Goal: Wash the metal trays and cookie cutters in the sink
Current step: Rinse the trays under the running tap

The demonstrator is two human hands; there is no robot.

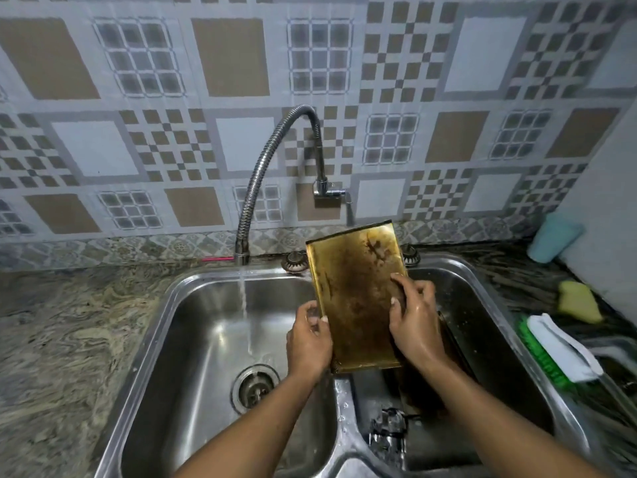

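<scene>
Here the stained metal tray [355, 298] stands tilted over the sink [193, 281] divider, left hand [308, 339] and right hand [412, 326] gripping its long edges; stiff, light, likely wet-slick, so rims are the safest hold

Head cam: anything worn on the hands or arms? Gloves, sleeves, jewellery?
Nothing worn. The left hand and right hand are ungloved, with no rings or wristbands visible. The left forearm and right forearm are bare to the frame edge, no sleeves in view. The right hand glistens wet.
</scene>
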